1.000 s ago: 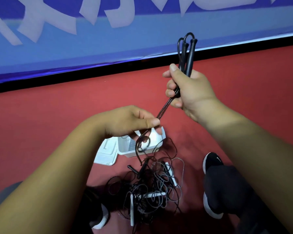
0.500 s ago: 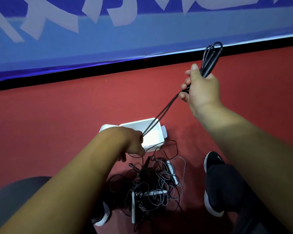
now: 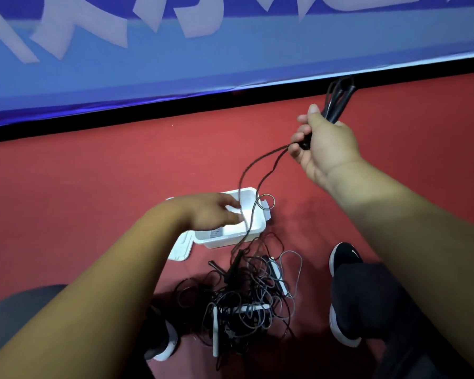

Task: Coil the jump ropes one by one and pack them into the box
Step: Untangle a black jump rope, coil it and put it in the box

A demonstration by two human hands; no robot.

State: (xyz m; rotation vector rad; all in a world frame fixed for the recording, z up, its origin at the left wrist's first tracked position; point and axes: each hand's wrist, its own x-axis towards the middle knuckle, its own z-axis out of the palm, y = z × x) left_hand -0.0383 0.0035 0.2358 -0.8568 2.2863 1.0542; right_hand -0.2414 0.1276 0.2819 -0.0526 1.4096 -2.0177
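Head view: right hand (image 3: 323,143) raised, fingers curled tight round black jump rope (image 3: 340,102), handles plus gathered loops. Two slack cord strands drop from it across white plastic box (image 3: 230,243) on red floor (image 3: 93,201), into tangled pile of ropes (image 3: 246,296) just beside box. Left hand (image 3: 211,212) over box, fingers loosely straight, nothing visibly held; blurred.

Risk: tail caught in pile; pull could drag other ropes, snag rim, tip box.

Count: one box, one loose white lid (image 3: 179,250), one rope in hand, three white handles (image 3: 275,274) visible in pile; rope total unclear.
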